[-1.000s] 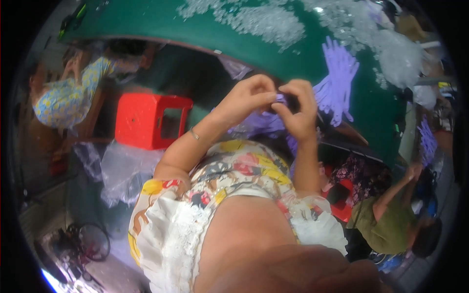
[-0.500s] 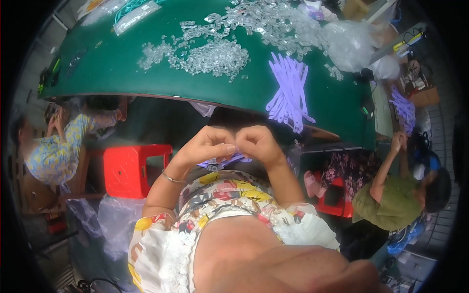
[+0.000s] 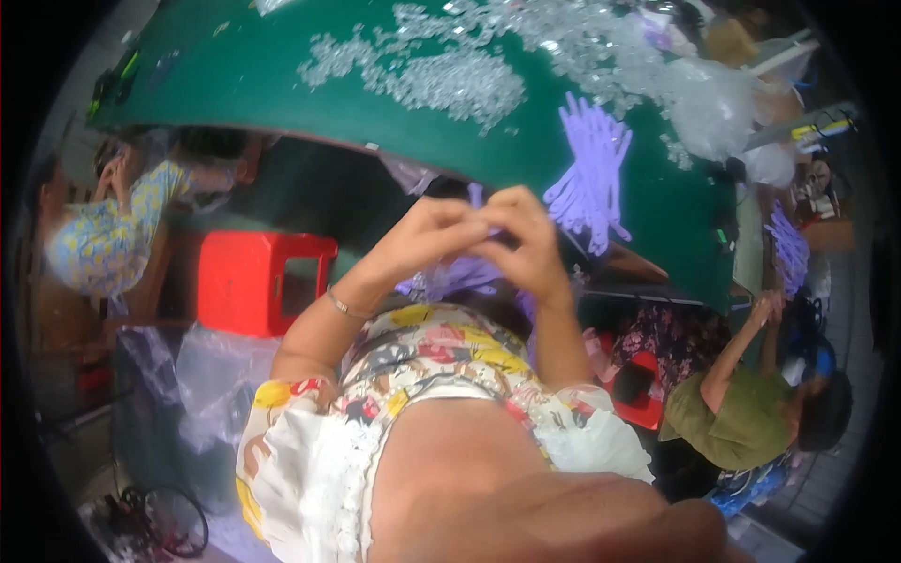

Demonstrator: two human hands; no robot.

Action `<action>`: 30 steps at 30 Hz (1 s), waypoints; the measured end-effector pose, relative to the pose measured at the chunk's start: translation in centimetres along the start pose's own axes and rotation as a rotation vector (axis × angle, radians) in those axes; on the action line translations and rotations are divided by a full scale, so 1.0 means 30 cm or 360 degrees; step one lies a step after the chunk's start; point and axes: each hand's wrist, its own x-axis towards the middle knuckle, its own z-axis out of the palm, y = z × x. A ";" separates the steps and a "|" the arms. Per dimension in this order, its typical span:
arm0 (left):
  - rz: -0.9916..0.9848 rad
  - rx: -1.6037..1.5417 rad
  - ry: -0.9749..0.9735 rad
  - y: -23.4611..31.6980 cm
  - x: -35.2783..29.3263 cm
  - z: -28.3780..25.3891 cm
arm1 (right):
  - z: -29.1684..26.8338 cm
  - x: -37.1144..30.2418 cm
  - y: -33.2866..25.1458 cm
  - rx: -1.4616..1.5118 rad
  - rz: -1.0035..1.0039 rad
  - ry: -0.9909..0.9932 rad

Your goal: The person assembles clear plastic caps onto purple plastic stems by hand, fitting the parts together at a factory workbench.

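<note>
My left hand (image 3: 434, 233) and my right hand (image 3: 527, 242) meet above my lap, with fingers pinched together at the tips. Between them, the end of a purple strap (image 3: 476, 195) sticks up past the fingers; most of it is hidden. Whether a small clear piece is also in the pinch cannot be made out. Below my hands, more purple straps (image 3: 460, 278) lie across my lap. Beyond my right hand, a bundle of purple straps (image 3: 591, 178) rests at the near edge of the green table (image 3: 282, 98).
Many small clear plastic pieces (image 3: 460, 84) are heaped on the table, beside a clear plastic bag (image 3: 718, 103). A red stool (image 3: 235, 286) stands at my left. One person (image 3: 113, 239) sits far left; another (image 3: 741, 408) sits at right near more purple straps (image 3: 788, 249).
Both my hands have lifted away from my lap, toward the table, and now overlap at the fingertips. A purple strap end shows above them. The whole view has shifted slightly.
</note>
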 end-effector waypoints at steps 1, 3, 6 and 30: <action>0.0052 -0.0072 0.0008 0.001 0.004 0.001 | 0.001 -0.001 0.006 -0.0006 0.0045 0.0039; 0.0088 -0.0097 -0.0028 -0.002 0.021 -0.011 | -0.008 0.008 0.004 0.0022 0.0074 0.0106; 0.0115 0.0037 -0.0081 0.006 0.026 -0.019 | -0.012 0.002 0.022 0.0275 0.0159 0.0111; -0.0663 0.1291 -0.0107 -0.348 -0.209 -0.357 | -0.074 -0.081 0.100 -0.0218 0.0496 -0.0143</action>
